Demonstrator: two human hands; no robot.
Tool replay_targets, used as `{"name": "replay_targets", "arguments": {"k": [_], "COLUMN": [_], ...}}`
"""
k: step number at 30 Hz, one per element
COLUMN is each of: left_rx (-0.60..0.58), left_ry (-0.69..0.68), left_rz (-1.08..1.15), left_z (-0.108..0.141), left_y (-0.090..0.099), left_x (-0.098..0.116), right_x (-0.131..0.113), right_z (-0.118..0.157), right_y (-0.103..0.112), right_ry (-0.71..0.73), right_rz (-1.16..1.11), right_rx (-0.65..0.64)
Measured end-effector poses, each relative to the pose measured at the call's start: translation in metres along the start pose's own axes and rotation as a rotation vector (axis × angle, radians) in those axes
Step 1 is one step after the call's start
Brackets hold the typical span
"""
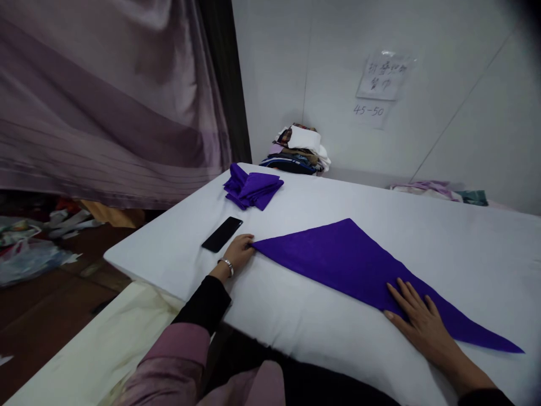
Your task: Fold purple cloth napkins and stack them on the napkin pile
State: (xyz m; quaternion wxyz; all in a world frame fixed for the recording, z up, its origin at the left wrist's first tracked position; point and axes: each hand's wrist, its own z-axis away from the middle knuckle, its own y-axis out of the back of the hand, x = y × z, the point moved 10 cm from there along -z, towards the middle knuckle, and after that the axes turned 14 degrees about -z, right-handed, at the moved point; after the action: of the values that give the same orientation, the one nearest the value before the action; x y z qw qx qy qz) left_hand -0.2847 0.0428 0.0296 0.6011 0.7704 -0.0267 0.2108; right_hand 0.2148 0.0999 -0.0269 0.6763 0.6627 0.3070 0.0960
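A purple cloth point(338, 259) lies folded into a wide triangle on the white-covered table point(304, 316), its peak pointing away from me. My left hand point(242, 249) pinches the cloth's left corner between its fingers. Flat on the right half of the cloth rests my right hand point(418, 318), fingers spread, near the long front edge. The right corner of the cloth stretches past this hand. A black smartphone point(222, 234) lies just left of my left hand.
A crumpled purple cloth pile point(252, 189) sits at the table's far left. Beyond the table's far edge are a stack of folded clothes point(298, 149) and more fabric point(435, 190). A curtain point(114, 101) hangs at left; handwritten paper point(384, 76) is on the wall.
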Motion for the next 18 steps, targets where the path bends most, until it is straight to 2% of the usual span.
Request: {"name": "replay_targets", "arguments": {"k": [10,18], "left_rx": [-0.103,-0.020], "left_ry": [0.010,0.059], "left_rz": [0.072,0.072], "left_z": [0.002,0.002], "left_y": [-0.011,-0.010], "left_x": [-0.018,-0.019], "right_x": [0.011,0.011], "right_z": [0.003,0.004], "right_y": [-0.006,-0.006], "right_ry": [0.054,0.052], "right_rz": [0.028,0.005], "right_rx": [0.062,0.079]}}
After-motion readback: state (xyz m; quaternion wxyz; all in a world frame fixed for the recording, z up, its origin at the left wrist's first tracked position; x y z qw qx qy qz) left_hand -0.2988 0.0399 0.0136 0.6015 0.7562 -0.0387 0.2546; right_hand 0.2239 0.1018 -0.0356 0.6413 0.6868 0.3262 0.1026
